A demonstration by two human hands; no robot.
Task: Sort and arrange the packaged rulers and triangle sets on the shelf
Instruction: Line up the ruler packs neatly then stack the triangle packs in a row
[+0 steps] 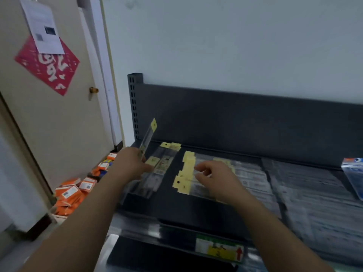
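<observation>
Left grip point(130, 163): grasping a packaged ruler point(147, 136), tilted upward.
Right grip point(214, 179): released, fingers loosely bent, above ruler pile point(185, 173) on shelf point(172, 205).

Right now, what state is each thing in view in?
Left hand, gripping one ruler pack.
Ruler pack, lifted, tilted up off the shelf.
Right hand, fingers loosely curled over middle pile; grip unclear.
Left pile, lying flat on shelf.
Middle pile, flat, yellow tags fanned out.
Door, shut.
Orange boxes, heaped loosely.
</observation>
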